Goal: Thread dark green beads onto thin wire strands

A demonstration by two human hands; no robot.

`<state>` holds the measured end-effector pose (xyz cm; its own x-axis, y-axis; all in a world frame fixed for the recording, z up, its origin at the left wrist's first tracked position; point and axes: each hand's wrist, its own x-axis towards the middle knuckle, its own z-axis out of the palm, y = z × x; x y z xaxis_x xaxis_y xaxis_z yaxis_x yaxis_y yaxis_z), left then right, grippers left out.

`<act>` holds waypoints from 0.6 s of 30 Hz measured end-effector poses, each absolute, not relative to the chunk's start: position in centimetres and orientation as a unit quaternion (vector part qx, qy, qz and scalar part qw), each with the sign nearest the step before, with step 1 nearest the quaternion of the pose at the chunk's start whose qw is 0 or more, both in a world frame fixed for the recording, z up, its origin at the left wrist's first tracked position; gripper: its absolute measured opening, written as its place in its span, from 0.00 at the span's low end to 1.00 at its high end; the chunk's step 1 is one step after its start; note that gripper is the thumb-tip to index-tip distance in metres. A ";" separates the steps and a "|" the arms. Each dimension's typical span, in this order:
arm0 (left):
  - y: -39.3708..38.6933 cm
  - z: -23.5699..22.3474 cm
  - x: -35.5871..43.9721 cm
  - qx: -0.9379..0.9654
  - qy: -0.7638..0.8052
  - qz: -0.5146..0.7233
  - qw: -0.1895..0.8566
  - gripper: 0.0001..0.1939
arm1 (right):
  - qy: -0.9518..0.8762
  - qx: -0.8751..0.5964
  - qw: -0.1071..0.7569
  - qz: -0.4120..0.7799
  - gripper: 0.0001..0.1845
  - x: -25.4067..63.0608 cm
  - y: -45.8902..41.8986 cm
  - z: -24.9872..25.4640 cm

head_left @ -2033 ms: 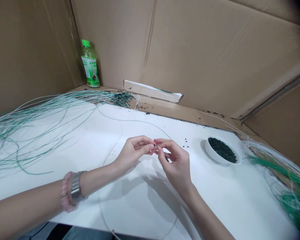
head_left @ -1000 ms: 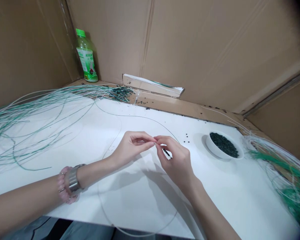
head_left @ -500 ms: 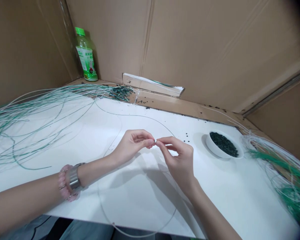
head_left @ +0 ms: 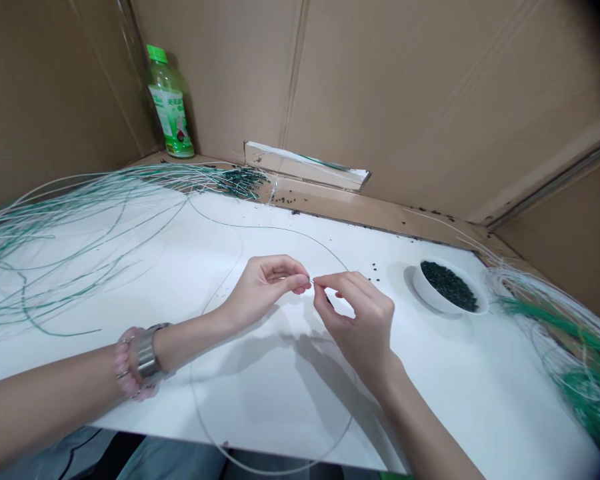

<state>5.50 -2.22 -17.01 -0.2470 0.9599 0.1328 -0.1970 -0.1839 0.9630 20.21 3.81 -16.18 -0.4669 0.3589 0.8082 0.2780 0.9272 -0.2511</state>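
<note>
Fingers (head_left: 300,283) of left hand (head_left: 263,288) and right hand (head_left: 363,320) pinching a thin wire (head_left: 275,227) above the white counter (head_left: 280,413), a bowl (head_left: 430,298) of dark beads (head_left: 450,285) near its back right corner

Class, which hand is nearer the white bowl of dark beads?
The right hand: it sits just left of the white bowl in this view. The left hand lies farther left, beyond the right hand.

Green-capped plastic bottle (head_left: 169,103) in a corner lined with cardboard.
It stands upright on a cardboard ledge (head_left: 380,223) behind the white surface (head_left: 260,413), against the cardboard wall (head_left: 405,87), near a folded cardboard strip (head_left: 305,167).
</note>
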 end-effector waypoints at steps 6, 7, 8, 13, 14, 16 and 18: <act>-2.3 -17.0 5.6 0.428 0.463 0.644 0.433 0.02 | -0.859 -0.189 0.474 0.031 0.07 20.3 3.8 -16.3; -2.3 -17.0 5.6 0.430 0.464 0.644 0.431 0.02 | -0.860 -0.188 0.473 0.029 0.08 20.3 3.8 -16.3; -2.3 -17.1 5.6 0.432 0.465 0.643 0.430 0.02 | -0.862 -0.187 0.471 0.027 0.08 20.4 3.8 -16.3; -2.4 -17.2 5.5 0.455 0.483 0.629 0.404 0.02 | -0.873 -0.173 0.456 0.025 0.08 20.4 3.8 -16.3; -2.4 -17.3 5.5 0.465 0.491 0.623 0.392 0.02 | -0.875 -0.169 0.453 0.028 0.08 20.4 3.8 -16.3; -2.4 -17.4 5.4 0.485 0.506 0.612 0.366 0.01 | -0.879 -0.160 0.448 0.042 0.08 20.4 3.8 -16.3; -2.4 -17.4 5.3 0.498 0.515 0.604 0.350 0.01 | -0.879 -0.153 0.447 0.068 0.09 20.4 3.8 -16.2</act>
<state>5.35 -2.41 -17.36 -0.2595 0.9352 0.2410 0.0900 -0.2251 0.9702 20.36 3.78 -16.22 -0.5535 0.3304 0.7645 0.2085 0.9437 -0.2568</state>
